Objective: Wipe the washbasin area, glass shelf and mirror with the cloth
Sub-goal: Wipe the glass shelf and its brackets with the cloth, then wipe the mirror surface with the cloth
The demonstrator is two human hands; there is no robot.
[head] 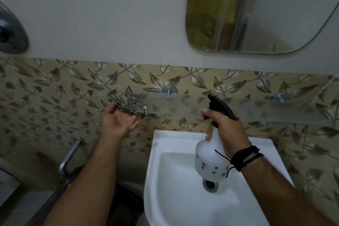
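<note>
Grey cloth (126, 103) lies on the glass shelf (201, 106) above the washbasin (165, 152), left hand (117, 122) slack below it; right hand (227, 132) grasps a spray bottle (209, 159) over the basin.

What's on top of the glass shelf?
A crumpled grey cloth sits on the left end of the glass shelf, with the left hand reaching it. The rest looks bare. What lies under the cloth is hidden.
</note>
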